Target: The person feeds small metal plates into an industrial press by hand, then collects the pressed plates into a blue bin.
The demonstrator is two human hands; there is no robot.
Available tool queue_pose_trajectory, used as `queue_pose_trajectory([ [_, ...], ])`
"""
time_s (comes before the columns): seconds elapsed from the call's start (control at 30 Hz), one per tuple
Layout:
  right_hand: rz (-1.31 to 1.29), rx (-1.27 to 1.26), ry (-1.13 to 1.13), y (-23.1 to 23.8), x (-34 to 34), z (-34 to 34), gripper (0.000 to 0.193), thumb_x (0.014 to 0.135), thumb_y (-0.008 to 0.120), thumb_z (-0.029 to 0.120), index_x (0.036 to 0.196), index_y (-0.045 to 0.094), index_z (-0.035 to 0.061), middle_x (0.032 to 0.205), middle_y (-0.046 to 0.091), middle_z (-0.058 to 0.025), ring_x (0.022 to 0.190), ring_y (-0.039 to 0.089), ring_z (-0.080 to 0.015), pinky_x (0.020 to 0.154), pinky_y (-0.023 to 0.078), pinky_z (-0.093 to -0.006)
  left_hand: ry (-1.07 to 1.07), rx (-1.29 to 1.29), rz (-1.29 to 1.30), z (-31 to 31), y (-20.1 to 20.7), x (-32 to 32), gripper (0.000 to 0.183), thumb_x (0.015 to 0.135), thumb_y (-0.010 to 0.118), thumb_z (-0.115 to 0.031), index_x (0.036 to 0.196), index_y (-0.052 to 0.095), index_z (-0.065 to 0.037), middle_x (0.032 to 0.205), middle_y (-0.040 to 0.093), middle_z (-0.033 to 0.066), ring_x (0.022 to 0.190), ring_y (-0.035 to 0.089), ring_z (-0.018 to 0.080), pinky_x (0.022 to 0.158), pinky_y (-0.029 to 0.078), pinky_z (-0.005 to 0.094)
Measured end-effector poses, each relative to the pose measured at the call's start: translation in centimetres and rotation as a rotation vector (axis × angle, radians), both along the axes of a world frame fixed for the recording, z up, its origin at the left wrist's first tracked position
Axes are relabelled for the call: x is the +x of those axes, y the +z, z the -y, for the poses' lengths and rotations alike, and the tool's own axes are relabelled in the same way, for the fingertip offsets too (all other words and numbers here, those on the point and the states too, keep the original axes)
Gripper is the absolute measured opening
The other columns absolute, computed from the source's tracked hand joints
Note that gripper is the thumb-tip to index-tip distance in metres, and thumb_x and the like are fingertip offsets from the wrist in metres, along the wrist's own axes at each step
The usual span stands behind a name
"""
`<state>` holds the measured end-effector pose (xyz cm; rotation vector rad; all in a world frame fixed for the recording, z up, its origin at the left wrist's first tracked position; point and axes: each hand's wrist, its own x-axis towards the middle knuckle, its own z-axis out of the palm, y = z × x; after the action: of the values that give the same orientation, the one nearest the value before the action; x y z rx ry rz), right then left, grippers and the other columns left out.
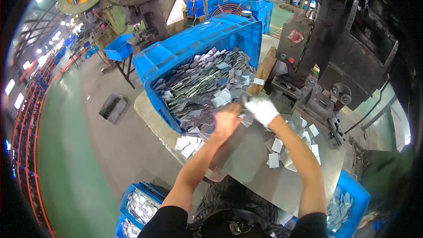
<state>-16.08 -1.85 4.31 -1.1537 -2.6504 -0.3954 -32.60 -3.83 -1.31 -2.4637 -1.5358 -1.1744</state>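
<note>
A large blue crate (169, 55) lies tipped on its side on the worktable, its mouth toward me. Small flat metal plates (194, 81) fill it and spill out over the front. My left hand (227, 121), bare, reaches to the edge of this pile. Close beside it, almost meeting it, is my right hand (261, 111) in a white glove. Motion smears the fingers of both, so whether either grips a plate does not show. Loose plates (274, 160) lie scattered under my right forearm, and a small heap of plates (188, 144) sits left of my left wrist.
A dark press (304, 101) with a red button stands at the right of the metal tabletop (246, 167). A wooden block (263, 71) borders the crate. Blue bins of plates (141, 206) (348, 207) flank me below. A grey tray (113, 108) rests on the floor.
</note>
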Motion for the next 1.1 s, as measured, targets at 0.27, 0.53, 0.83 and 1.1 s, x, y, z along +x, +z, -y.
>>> queue_pose_trajectory([
  [0.27,0.168,-0.068,-0.374,-2.8,12.0,8.1,0.054,0.076,0.057,0.017,0.12,0.034,-0.0017,0.081,0.056,-0.0145,0.073,0.06,-0.0283,0.065,0.049,-0.0385,-0.406,-0.022,-0.139,3.1,-1.2,11.4,0.045,0.059,0.071,-0.018,0.098,0.051,-0.005,0.101,0.057,0.0086,0.087,0.059,0.0252,0.067,0.049,0.0344],
  [0.53,0.111,-0.648,-0.483,2.1,13.4,9.6,0.081,0.062,0.068,0.03,0.126,0.033,-0.005,0.103,0.056,-0.0242,0.097,0.055,-0.034,0.083,0.045,-0.0396,-0.726,-0.312,-0.039,3.8,1.0,8.7,0.085,0.058,0.077,-0.03,0.13,0.036,-0.013,0.133,0.034,0.0153,0.124,0.032,0.0325,0.102,0.026,0.0447],
  [0.83,-0.103,-0.42,-0.372,4.8,7.0,3.9,0.066,0.079,0.056,0.042,0.134,0.03,0.0151,0.111,0.049,-0.0242,0.1,0.051,-0.0353,0.087,0.041,-0.041,-0.234,-0.114,-0.136,2.2,-0.2,-7.3,0.082,0.068,0.068,-0.043,0.136,0.029,-0.019,0.139,0.023,0.0166,0.13,0.021,0.0352,0.103,0.02,0.0495],
  [1.1,-0.376,-0.438,-0.455,-5.8,-3.9,-5.7,0.063,0.083,0.044,0.05,0.132,0.034,0.0106,0.124,0.041,-0.0267,0.107,0.049,-0.0387,0.089,0.04,-0.043,0.073,-0.05,-0.194,-0.7,-3.9,-3.3,0.072,0.079,0.055,-0.045,0.132,0.03,-0.003,0.141,0.023,0.0171,0.131,0.018,0.0351,0.104,0.016,0.0514],
])
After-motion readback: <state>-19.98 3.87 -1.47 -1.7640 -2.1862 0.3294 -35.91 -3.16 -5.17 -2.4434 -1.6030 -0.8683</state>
